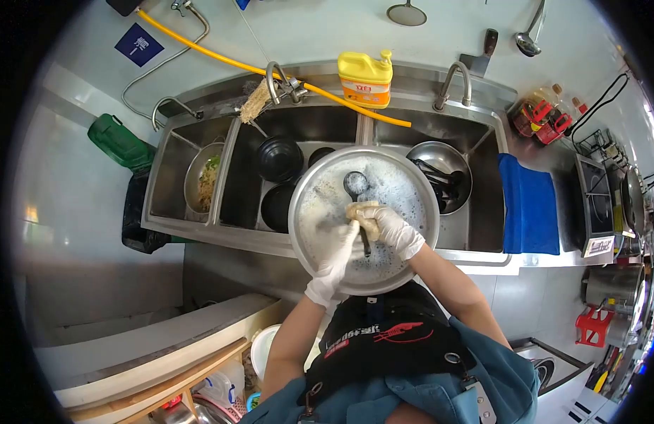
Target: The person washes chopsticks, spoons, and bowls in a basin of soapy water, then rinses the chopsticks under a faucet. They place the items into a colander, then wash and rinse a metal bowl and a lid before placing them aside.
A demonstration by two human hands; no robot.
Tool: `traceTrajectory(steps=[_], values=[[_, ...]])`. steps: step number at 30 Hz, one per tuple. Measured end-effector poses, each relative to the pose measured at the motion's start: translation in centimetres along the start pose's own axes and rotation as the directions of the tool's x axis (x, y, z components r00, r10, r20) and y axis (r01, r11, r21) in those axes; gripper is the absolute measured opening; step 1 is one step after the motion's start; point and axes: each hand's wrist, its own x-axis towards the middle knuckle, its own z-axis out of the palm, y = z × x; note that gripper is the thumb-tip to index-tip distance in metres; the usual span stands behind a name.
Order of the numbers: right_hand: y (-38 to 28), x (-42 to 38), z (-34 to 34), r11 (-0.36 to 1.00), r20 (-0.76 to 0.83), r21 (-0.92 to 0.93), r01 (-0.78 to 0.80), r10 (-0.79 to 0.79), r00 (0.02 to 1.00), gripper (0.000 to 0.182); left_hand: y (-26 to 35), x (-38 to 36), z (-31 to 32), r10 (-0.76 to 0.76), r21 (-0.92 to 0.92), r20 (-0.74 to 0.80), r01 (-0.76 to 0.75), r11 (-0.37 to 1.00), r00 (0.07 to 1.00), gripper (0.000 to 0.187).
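Note:
A large metal basin (293, 212) of foamy water spans the sink in front of me. Above the suds I see a black spoon (355, 185), its bowl pointing away from me and coated with foam. My left hand (334, 258), in a white glove and slightly blurred, grips the spoon's handle from the left. In my right hand (392, 227), also gloved, is a beige cloth (367, 216) wrapped against the upper handle. Part of the handle sticks out below the cloth toward me.
Black bowls (279, 159) lie in the middle sink. A metal bowl (462, 159) with several black spoons stands in the right sink. Food scraps sit in a pan (193, 185) at left. Behind are a yellow detergent jug (366, 78) and faucets; a blue cloth (528, 205) drapes the right edge.

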Motion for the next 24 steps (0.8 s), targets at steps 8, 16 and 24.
traceTrajectory(steps=[8,16,24], values=[[0.3,0.4,-0.2,0.519,0.105,-0.786,0.337,-0.425,0.899,0.027,-4.7,4.3,-3.3,-0.165,-0.465,0.385,0.345,0.816,0.908,0.023],[-1.3,1.8,0.7,0.599,-0.05,-0.582,0.55,-0.702,0.711,0.02,-3.9,1.9,-1.0,-0.146,-0.333,0.341,0.265,0.905,0.928,0.023],[-3.2,0.4,-1.1,0.62,0.085,-0.733,0.279,-0.325,0.942,0.017,-6.1,2.3,-2.0,0.451,0.599,0.038,-0.381,0.704,0.892,0.025]])
